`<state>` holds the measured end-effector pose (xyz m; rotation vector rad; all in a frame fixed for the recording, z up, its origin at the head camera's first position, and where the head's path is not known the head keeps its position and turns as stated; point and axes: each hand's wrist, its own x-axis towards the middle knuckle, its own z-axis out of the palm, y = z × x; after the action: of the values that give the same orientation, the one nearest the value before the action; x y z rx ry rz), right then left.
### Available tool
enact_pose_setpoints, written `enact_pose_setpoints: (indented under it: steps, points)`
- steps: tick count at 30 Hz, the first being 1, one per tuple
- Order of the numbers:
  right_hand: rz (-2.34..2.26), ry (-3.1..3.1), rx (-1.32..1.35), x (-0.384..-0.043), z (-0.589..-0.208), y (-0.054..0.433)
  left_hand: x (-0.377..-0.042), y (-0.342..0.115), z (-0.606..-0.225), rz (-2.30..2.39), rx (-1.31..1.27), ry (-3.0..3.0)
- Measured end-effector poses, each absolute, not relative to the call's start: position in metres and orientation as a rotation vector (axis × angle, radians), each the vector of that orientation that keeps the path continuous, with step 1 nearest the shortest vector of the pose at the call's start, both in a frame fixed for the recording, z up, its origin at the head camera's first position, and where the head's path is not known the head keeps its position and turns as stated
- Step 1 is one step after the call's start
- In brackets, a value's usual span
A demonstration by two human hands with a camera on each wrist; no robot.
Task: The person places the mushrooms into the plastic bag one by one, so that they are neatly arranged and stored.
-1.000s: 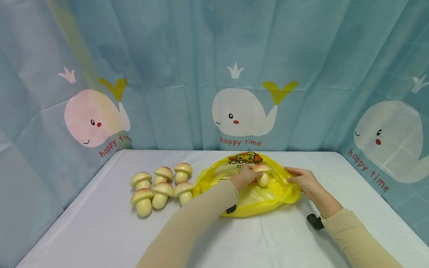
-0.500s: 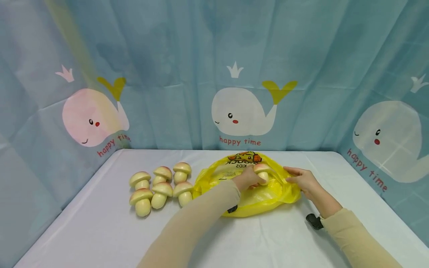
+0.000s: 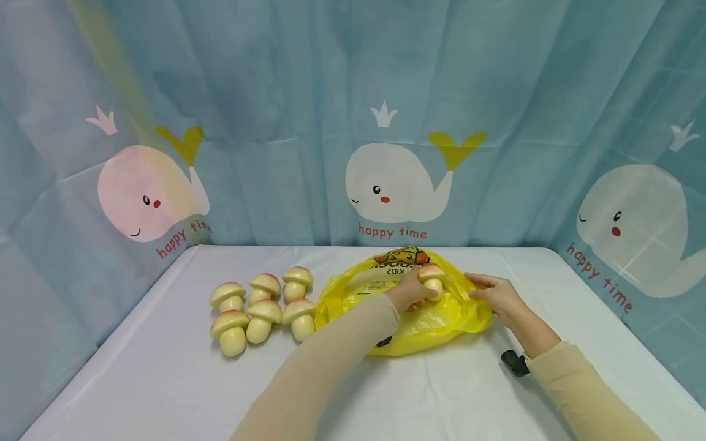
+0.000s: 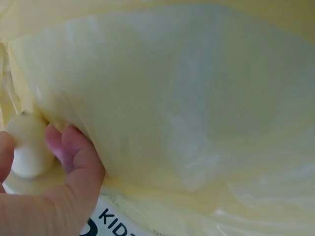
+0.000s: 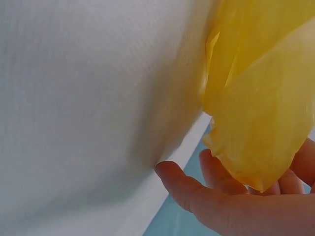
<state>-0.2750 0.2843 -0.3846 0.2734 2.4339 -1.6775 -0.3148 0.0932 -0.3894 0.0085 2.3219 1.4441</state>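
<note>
My left hand (image 3: 409, 290) reaches into the open yellow plastic bag (image 3: 425, 344) and grips a toy mushroom (image 3: 432, 274) with a reddish cap and cream stem. In the left wrist view its thumb and fingers lie on either side of the rounded pale stem (image 4: 30, 147), inside the bag. My right hand (image 3: 499, 297) holds the bag's right rim, one finger stretched out above it. The right wrist view has the yellow film (image 5: 261, 118) hanging among the fingers, some of them behind it. Printed lettering shows on the bag's inner far side.
Several more toy mushrooms (image 3: 232, 340) stand in two rows left of the bag on the white tabletop (image 3: 165, 380). A blue curtain (image 3: 265, 122) with whale prints rises behind and at both sides. A black wrist-camera mount (image 3: 515, 363) sits under the right wrist.
The left hand has shifted its grip on the mushroom, which has risen slightly, its cap now more upright. The right hand keeps its place at the bag's rim. The head view has drifted slightly.
</note>
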Motion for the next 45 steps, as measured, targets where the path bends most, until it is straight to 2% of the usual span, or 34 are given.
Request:
enact_pose_setpoints:
  steps: [23, 45]
  points:
    - [-1.669, 2.434, 0.315, -0.277, -0.383, 0.281, -0.317, 0.098, -0.392, 1.544, -0.096, 2.311]
    - [-1.651, 2.433, 0.305, -0.272, -0.382, 0.284, -0.291, 0.037, -0.330, 1.693, -0.018, 2.183]
